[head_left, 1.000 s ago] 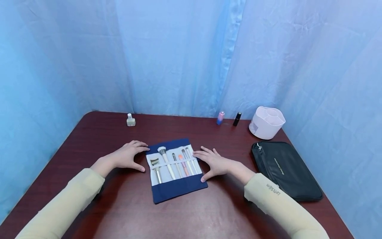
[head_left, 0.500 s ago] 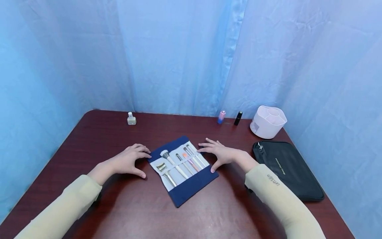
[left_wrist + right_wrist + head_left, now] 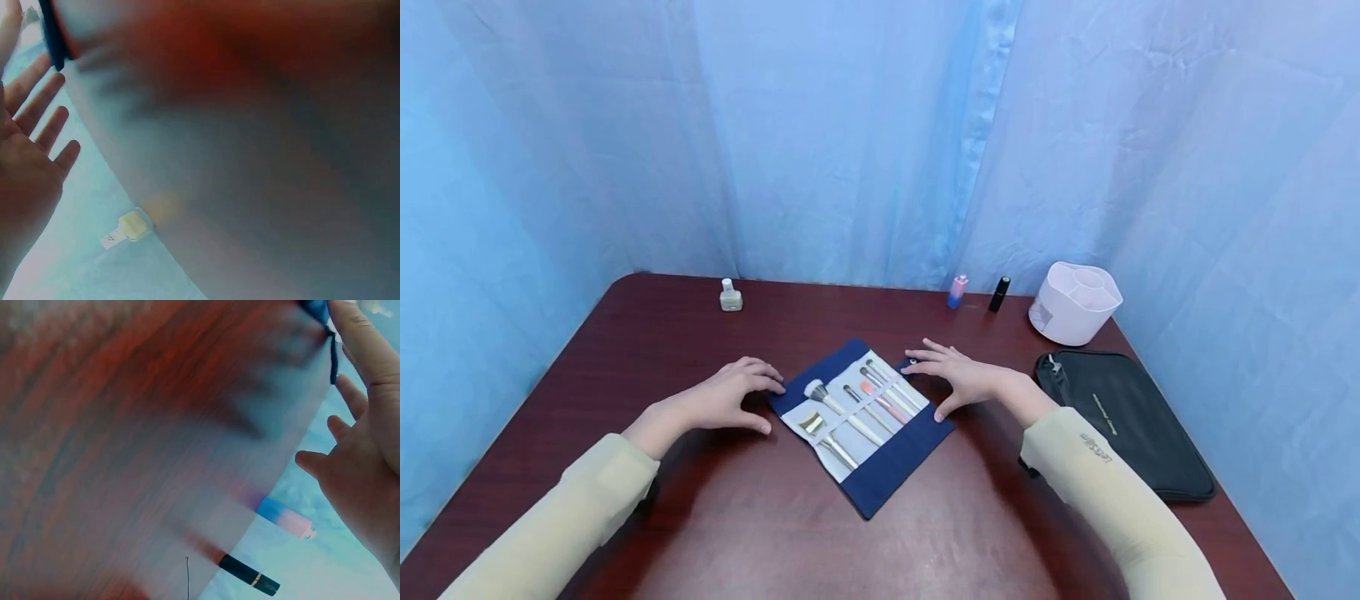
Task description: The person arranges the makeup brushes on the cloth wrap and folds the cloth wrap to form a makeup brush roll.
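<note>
A navy brush roll (image 3: 889, 467) lies unfolded at a slant on the table, its pale lining upward. Several makeup brushes are tucked under its band, among them a fluffy white brush (image 3: 814, 389), a gold-headed brush (image 3: 812, 425) and a pink-tipped brush (image 3: 883, 402). My left hand (image 3: 718, 400) has relaxed fingers with the fingertips at the roll's left corner, thumb apart from it. At the roll's right side my right hand (image 3: 970, 379) is spread, thumb at the navy edge and fingers by a small snap tab (image 3: 911, 363). In the right wrist view, fingers overlap a dark strap (image 3: 333, 356).
A nail polish bottle (image 3: 731, 296) stands at the back left. Toward the back right are a pink-and-blue tube (image 3: 957, 292), a black tube (image 3: 999, 294) and a white divided organizer (image 3: 1063, 321). A black zip case (image 3: 1138, 425) lies along the right edge. Blue curtains (image 3: 850, 150) surround the table.
The brush roll has turned counterclockwise, its lower edge swinging rightward. My right hand has shifted slightly right and away with it. My left hand stays almost where it was.
</note>
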`<action>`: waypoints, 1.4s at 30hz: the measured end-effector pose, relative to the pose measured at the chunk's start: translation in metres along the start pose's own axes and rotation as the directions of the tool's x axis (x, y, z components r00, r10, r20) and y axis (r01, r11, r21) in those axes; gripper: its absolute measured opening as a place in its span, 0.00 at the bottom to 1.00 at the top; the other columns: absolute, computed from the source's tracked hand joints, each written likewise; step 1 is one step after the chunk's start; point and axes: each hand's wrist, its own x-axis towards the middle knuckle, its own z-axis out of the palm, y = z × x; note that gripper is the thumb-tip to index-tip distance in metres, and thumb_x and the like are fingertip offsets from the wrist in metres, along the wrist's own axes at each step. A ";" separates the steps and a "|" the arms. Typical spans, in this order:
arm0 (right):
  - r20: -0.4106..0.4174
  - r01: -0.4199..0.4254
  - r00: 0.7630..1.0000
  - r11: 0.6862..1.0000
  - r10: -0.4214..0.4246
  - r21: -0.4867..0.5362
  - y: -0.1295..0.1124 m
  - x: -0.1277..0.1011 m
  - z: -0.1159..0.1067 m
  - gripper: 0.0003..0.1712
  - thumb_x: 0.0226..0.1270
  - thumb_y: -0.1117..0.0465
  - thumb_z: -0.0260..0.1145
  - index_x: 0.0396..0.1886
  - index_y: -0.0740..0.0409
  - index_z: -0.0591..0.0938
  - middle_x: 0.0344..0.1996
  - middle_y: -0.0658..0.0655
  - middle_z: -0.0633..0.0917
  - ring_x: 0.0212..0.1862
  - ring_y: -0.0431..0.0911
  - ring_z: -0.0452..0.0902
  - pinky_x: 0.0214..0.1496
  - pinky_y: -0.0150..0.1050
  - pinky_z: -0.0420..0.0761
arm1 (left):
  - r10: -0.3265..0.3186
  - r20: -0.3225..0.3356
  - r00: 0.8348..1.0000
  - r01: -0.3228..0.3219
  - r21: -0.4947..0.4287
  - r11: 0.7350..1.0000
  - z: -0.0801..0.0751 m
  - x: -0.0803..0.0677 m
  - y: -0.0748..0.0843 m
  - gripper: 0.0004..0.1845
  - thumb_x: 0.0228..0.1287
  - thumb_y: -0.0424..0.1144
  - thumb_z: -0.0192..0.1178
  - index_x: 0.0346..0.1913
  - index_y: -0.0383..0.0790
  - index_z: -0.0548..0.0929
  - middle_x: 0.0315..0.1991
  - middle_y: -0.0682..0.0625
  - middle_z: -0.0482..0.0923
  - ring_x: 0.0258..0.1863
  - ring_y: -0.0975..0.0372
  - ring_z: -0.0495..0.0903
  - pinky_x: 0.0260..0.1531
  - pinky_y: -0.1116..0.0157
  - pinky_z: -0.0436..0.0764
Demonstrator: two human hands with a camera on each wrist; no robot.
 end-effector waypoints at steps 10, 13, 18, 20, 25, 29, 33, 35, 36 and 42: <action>-0.080 -0.109 0.991 0.994 0.110 0.017 -0.029 -0.019 0.006 0.44 0.56 0.41 0.68 0.70 0.50 0.65 0.70 0.55 0.62 0.72 0.53 0.53 0.67 0.53 0.63 | -0.065 0.075 0.995 0.067 -0.024 0.997 -0.010 0.037 -0.014 0.34 0.57 0.43 0.67 0.67 0.42 0.69 0.68 0.39 0.62 0.70 0.43 0.52 0.63 0.38 0.54; -0.112 -0.124 0.986 0.992 0.121 -0.015 -0.038 -0.023 0.012 0.43 0.55 0.42 0.69 0.69 0.52 0.67 0.68 0.56 0.66 0.69 0.52 0.59 0.65 0.52 0.67 | -0.072 0.120 0.990 0.078 -0.048 0.996 -0.009 0.041 -0.019 0.36 0.56 0.42 0.67 0.68 0.44 0.67 0.70 0.38 0.57 0.71 0.42 0.47 0.63 0.37 0.51; -0.103 -0.116 0.988 0.992 0.112 -0.043 -0.046 -0.026 0.022 0.41 0.57 0.43 0.69 0.68 0.54 0.69 0.67 0.55 0.67 0.68 0.52 0.59 0.64 0.53 0.67 | -0.084 0.172 0.982 0.096 -0.063 0.993 -0.007 0.043 -0.023 0.38 0.56 0.41 0.67 0.70 0.48 0.65 0.72 0.38 0.53 0.72 0.41 0.43 0.63 0.36 0.49; -0.095 -0.116 0.989 0.992 0.110 -0.055 -0.046 -0.026 0.025 0.40 0.58 0.44 0.68 0.67 0.54 0.69 0.67 0.55 0.67 0.68 0.52 0.59 0.65 0.54 0.66 | -0.085 0.193 0.977 0.098 -0.058 0.994 -0.007 0.044 -0.022 0.37 0.57 0.41 0.66 0.70 0.50 0.65 0.72 0.38 0.52 0.72 0.40 0.43 0.63 0.35 0.49; -0.106 -0.103 0.990 0.993 0.096 -0.060 -0.043 -0.025 0.026 0.39 0.58 0.45 0.68 0.67 0.55 0.70 0.67 0.55 0.68 0.67 0.53 0.59 0.63 0.57 0.65 | -0.090 0.242 0.966 0.106 -0.055 0.993 -0.009 0.047 -0.017 0.33 0.59 0.37 0.65 0.68 0.51 0.69 0.73 0.39 0.52 0.72 0.41 0.42 0.63 0.36 0.50; -0.103 -0.086 0.992 0.994 0.079 -0.064 -0.039 -0.024 0.024 0.39 0.59 0.46 0.68 0.67 0.56 0.70 0.66 0.56 0.69 0.67 0.53 0.60 0.64 0.56 0.65 | -0.082 0.250 0.965 0.099 -0.054 0.994 -0.008 0.047 -0.015 0.31 0.59 0.37 0.65 0.66 0.48 0.71 0.72 0.39 0.52 0.72 0.41 0.42 0.63 0.36 0.50; -0.115 -0.085 0.990 0.994 0.077 -0.068 -0.033 -0.022 0.022 0.36 0.60 0.49 0.68 0.66 0.56 0.71 0.65 0.57 0.70 0.66 0.53 0.61 0.64 0.54 0.66 | -0.072 0.223 0.972 0.086 -0.055 0.995 -0.004 0.043 -0.013 0.30 0.58 0.38 0.66 0.65 0.46 0.73 0.71 0.40 0.56 0.71 0.42 0.47 0.64 0.38 0.53; -0.131 -0.094 0.988 0.993 0.084 -0.074 -0.029 -0.021 0.022 0.34 0.60 0.49 0.68 0.64 0.55 0.73 0.64 0.56 0.71 0.65 0.52 0.62 0.63 0.52 0.68 | -0.071 0.204 0.976 0.084 -0.059 0.995 -0.002 0.041 -0.012 0.29 0.58 0.38 0.66 0.64 0.45 0.73 0.70 0.41 0.58 0.70 0.44 0.51 0.64 0.40 0.55; -0.142 -0.097 0.986 0.992 0.085 -0.081 -0.027 -0.020 0.022 0.33 0.60 0.49 0.68 0.64 0.55 0.73 0.63 0.56 0.71 0.64 0.52 0.63 0.62 0.51 0.69 | -0.071 0.196 0.978 0.085 -0.065 0.994 -0.001 0.040 -0.011 0.29 0.57 0.39 0.67 0.64 0.45 0.73 0.70 0.41 0.58 0.70 0.45 0.53 0.64 0.41 0.57; -0.180 -0.106 0.980 0.989 0.087 -0.101 -0.017 -0.016 0.019 0.29 0.59 0.49 0.68 0.60 0.52 0.77 0.57 0.54 0.74 0.58 0.48 0.66 0.57 0.47 0.73 | -0.035 0.170 0.985 0.045 -0.053 0.998 0.003 0.036 -0.009 0.33 0.56 0.40 0.68 0.65 0.44 0.71 0.68 0.41 0.61 0.66 0.47 0.58 0.62 0.43 0.60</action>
